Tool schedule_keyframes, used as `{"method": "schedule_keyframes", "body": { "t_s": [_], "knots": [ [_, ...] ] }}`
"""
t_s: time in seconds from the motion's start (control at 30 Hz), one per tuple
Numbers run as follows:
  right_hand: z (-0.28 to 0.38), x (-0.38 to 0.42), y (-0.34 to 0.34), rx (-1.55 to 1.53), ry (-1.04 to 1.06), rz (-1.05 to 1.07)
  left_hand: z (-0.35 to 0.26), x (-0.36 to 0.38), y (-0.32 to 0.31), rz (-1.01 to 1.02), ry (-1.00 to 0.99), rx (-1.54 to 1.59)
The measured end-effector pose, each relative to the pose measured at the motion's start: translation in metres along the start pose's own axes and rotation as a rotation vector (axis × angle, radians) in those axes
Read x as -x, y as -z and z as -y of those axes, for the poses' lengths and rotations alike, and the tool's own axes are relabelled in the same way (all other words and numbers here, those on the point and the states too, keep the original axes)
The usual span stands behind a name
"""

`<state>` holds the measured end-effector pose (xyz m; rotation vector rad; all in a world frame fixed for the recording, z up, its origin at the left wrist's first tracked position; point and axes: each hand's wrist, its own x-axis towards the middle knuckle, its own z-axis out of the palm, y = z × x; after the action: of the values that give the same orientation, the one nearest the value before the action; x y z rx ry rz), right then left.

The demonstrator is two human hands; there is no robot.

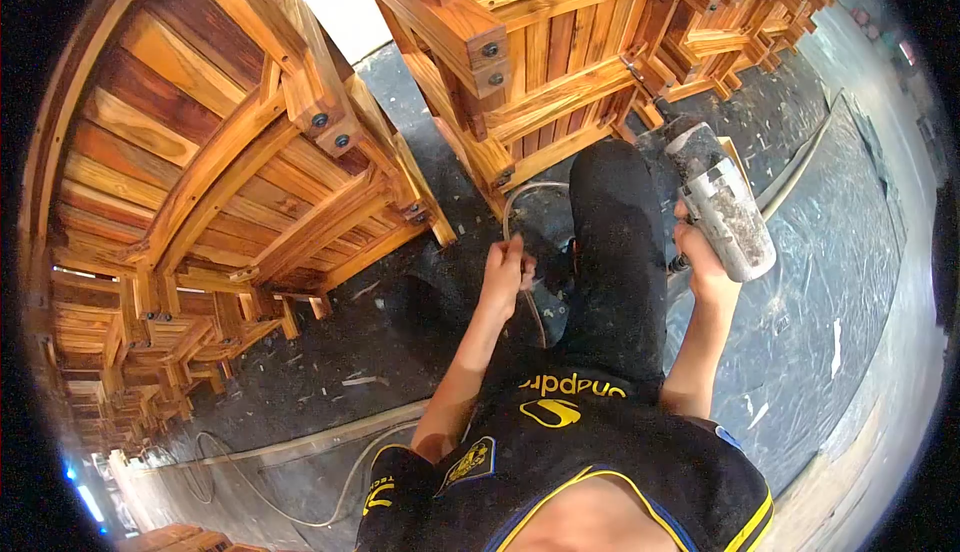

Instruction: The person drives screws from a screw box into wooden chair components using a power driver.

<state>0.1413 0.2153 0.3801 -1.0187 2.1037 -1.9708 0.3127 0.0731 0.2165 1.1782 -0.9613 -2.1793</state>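
Note:
My left hand (509, 270) is closed round a thin pale hose (507, 214) in front of my body, near my knee. In my right hand (700, 252) is a worn silver and dark power tool (730, 214), held by its handle at the right of my leg. The tool's dark end points up and away from me, near a row of wooden furniture (600, 72). My fingers on the tool are partly hidden behind its body.
Slatted wooden furniture (170, 142) with bolted joints stands in a row at the left. The dark floor sheet (830, 252) is creased and littered with scraps. A hose (335, 512) loops across the lower left. Another pale hose lies at the upper right.

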Motion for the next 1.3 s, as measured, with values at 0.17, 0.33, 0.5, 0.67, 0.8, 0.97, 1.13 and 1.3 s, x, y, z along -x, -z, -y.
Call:
{"method": "schedule_keyframes", "body": {
  "t_s": [0.17, 0.33, 0.5, 0.67, 0.8, 0.97, 1.13, 1.3],
  "knots": [
    [0.003, 0.005, 0.006, 0.076, 0.050, 0.034, -0.071, 0.008, -0.023, 0.223, -0.027, 0.121],
    [0.001, 0.013, 0.008, 0.279, 0.304, 0.092, -0.129, 0.026, -0.058, 0.383, -0.059, 0.411],
    [0.015, 0.015, 0.009, 0.331, 0.516, 0.107, -0.155, 0.031, -0.084, 0.348, -0.208, 0.411],
    [0.020, 0.014, 0.006, 0.177, 0.451, 0.223, -0.166, 0.031, -0.094, 0.346, -0.185, 0.331],
    [0.022, 0.015, 0.006, 0.217, 0.447, 0.252, -0.177, 0.033, -0.101, 0.501, -0.116, 0.388],
    [0.023, 0.011, 0.003, 0.197, 0.515, 0.275, -0.189, 0.046, -0.106, 0.564, -0.141, 0.341],
    [0.020, 0.008, 0.001, 0.199, 0.524, 0.322, -0.194, 0.049, -0.105, 0.536, -0.151, 0.264],
    [0.020, 0.007, -0.006, 0.052, 0.495, 0.267, -0.200, 0.043, -0.096, 0.623, -0.228, 0.147]
  ]
}}
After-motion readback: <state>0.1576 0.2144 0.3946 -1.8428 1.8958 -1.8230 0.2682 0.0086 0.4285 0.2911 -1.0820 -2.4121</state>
